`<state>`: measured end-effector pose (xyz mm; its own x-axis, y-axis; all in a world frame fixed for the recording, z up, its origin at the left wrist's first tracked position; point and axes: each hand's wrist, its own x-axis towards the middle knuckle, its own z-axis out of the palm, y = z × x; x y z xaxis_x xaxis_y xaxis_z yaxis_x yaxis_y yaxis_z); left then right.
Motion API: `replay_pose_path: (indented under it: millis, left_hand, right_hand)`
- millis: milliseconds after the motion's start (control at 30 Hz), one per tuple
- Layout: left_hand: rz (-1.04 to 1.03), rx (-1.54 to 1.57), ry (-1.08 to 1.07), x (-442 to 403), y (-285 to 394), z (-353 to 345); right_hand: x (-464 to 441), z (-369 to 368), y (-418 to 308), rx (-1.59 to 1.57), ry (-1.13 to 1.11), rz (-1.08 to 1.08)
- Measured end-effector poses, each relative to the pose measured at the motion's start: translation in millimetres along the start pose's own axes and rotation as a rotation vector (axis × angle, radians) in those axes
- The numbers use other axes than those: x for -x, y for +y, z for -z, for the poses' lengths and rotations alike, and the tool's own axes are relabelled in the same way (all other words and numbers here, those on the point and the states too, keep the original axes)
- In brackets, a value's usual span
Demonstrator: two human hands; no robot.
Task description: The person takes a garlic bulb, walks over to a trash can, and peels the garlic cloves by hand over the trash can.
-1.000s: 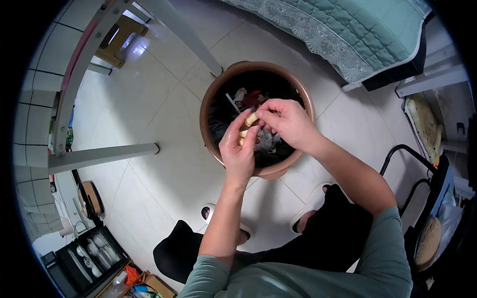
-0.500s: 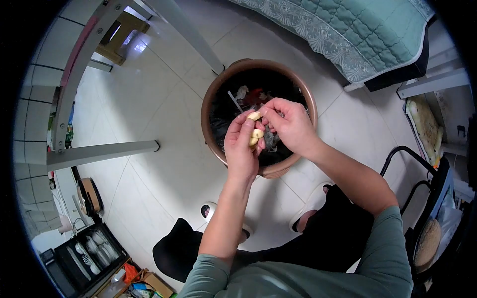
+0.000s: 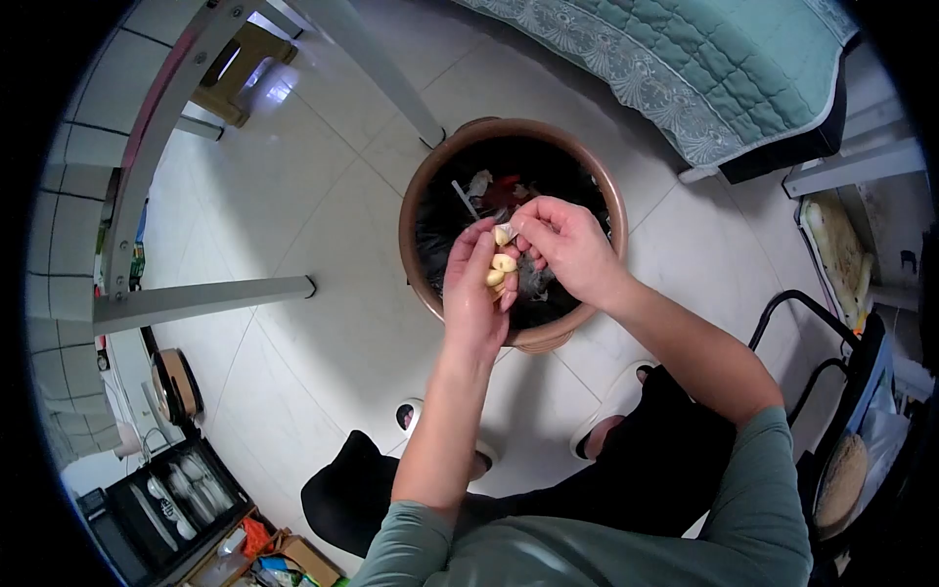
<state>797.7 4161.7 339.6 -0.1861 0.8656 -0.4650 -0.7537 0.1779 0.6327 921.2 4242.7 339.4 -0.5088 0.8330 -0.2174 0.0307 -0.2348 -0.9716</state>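
My left hand [image 3: 473,289] is closed round several pale yellow garlic cloves [image 3: 503,263], which sit in the palm and against the fingers. One more clove [image 3: 502,235] is pinched at its thumb and fingertips, with a whitish bit of skin [image 3: 511,231] at its right side. The thumb and forefinger of my right hand [image 3: 567,245] are closed on that skin, touching the clove. Both hands are over a brown round bin [image 3: 412,210] lined with a black bag, where scraps and a white stick [image 3: 464,199] lie.
Grey metal table legs [image 3: 210,298] stand at the left. A bed with a green quilted cover [image 3: 724,88] is at the upper right. My slippered feet [image 3: 611,411] are just below the bin. A black-framed cart [image 3: 841,391] stands on the right; a tray of cutlery [image 3: 176,504] lies lower left.
The clove at my left fingertips has turned more upright, and whitish skin now shows between it and my right fingers. Both hands stay over the bin.
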Motion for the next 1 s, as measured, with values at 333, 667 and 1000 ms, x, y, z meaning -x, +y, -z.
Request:
replay_pose_path:
  millis: [333,667,1000]
  left_hand:
    - [-0.189,-0.197,0.042,6.6,-5.5,-15.3]
    - [-0.099,-0.134,-0.01,2.5,2.5,-8.0]
    - [-0.112,-0.171,-0.027,-0.1,5.7,-4.5]
  right_hand:
    - [4.0,-6.4,-5.3,0.34,0.151,0.32]
    - [5.5,-7.5,-4.9,0.172,0.065,0.253]
    - [2.6,-5.4,-4.6,-0.148,0.021,0.146]
